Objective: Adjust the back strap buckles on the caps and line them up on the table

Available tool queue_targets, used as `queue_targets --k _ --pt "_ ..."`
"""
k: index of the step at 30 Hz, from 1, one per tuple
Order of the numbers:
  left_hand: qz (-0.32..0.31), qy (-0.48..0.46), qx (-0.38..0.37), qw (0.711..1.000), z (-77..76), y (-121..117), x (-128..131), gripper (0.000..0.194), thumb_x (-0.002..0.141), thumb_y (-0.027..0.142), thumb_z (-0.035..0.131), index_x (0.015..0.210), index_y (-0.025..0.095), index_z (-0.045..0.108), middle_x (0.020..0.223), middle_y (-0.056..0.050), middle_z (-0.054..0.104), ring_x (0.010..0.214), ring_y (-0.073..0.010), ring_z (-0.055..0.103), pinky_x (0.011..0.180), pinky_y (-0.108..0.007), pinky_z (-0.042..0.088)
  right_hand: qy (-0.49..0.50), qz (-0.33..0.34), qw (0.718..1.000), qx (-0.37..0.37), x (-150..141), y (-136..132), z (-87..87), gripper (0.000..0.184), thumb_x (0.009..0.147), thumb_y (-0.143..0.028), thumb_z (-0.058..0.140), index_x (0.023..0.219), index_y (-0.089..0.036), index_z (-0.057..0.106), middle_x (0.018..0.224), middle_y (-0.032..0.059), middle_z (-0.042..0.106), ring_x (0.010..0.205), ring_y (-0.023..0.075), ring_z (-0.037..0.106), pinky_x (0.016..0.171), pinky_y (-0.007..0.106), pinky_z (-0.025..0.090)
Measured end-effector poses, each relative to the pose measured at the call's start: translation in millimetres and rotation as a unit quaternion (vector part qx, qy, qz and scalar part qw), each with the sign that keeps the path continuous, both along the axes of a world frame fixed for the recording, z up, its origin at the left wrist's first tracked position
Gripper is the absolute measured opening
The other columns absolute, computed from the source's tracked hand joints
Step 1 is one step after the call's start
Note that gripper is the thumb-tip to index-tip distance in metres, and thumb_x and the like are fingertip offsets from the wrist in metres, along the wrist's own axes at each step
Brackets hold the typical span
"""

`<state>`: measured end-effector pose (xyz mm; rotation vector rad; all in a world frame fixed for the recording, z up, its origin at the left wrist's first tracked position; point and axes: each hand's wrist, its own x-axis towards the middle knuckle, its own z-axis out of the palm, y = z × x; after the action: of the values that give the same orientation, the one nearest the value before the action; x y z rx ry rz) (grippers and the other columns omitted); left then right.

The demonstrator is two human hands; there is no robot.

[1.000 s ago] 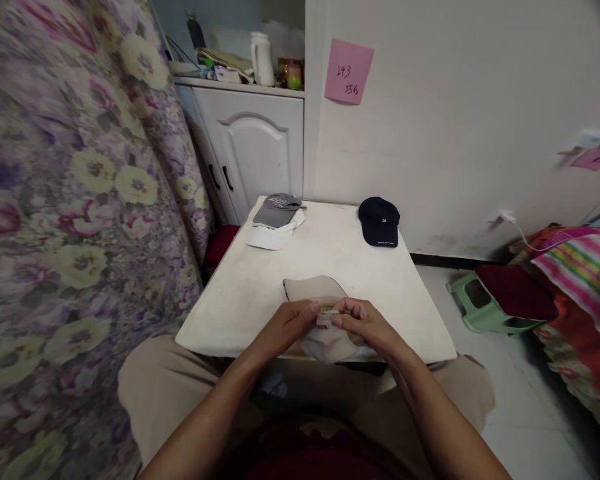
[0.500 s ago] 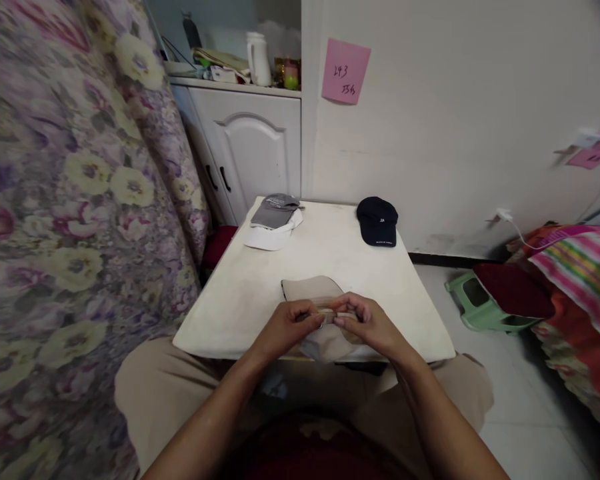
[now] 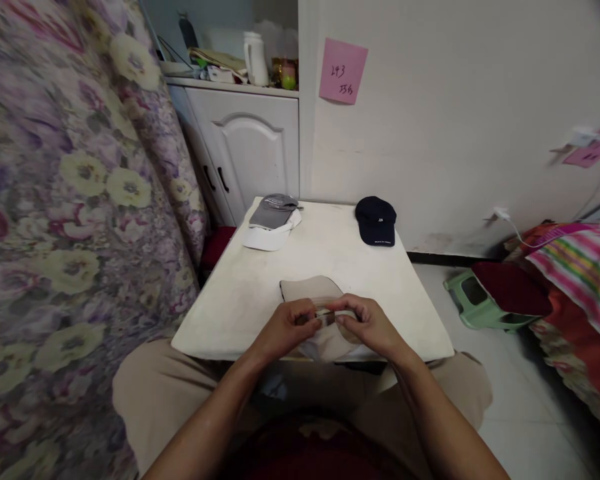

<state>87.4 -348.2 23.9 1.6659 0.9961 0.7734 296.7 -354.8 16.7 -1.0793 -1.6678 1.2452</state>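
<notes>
A beige baseball cap point(image 3: 310, 288) rests at the near edge of the table, its brim pointing away from me. My left hand point(image 3: 291, 325) pinches the left part of the cap's back strap between thumb and fingers. Close beside it, my right hand point(image 3: 363, 320) grips the right part of the strap the same way. The strap's fastening lies between my fingertips, too small and partly covered to make out. Further back stand a grey cap point(image 3: 273, 212) stacked over a white cap point(image 3: 266, 239) on the left and a navy cap point(image 3: 376, 221) on the right.
The pale table point(image 3: 220, 313) reaches my knees. A flowered curtain point(image 3: 80, 233) hangs at the left. Behind the table are a white cabinet point(image 3: 253, 147) and a wall with a pink note point(image 3: 343, 71). A green stool point(image 3: 473, 300) with a dark red top stands at the right.
My thumbs have shifted on the strap: its hanging end with a small red mark was visible earlier, and now my fingers hold the strap edge-on. The cap stays in place.
</notes>
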Motion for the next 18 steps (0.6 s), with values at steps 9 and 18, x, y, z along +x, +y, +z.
queue_targets --k 9,18 --pt "-0.009 0.044 0.074 0.996 3.8 -6.8 5.7 0.025 0.081 0.019 0.057 0.061 0.017 0.042 0.062 0.005 0.041 0.06 -0.0099 0.036 0.055 -0.023 0.026 0.069 0.024 0.991 -0.111 0.3 4.0 -5.3 0.028 0.071 -0.03 0.077 0.096 -0.019 0.072 0.092 0.0036 0.074 0.083 0.0178 0.067 0.078 0.031 0.049" --pt "-0.021 0.107 0.169 0.98 7.5 -8.3 8.1 0.023 0.08 0.012 0.054 0.06 0.017 0.043 0.061 0.005 0.043 0.062 -0.0107 0.039 0.061 -0.025 0.029 0.02 0.02 0.993 -0.112 3.4 6.0 -4.3 0.024 0.069 -0.029 0.078 0.088 -0.017 0.071 0.081 0.0018 0.071 0.069 0.0142 0.062 0.066 0.026 0.045"
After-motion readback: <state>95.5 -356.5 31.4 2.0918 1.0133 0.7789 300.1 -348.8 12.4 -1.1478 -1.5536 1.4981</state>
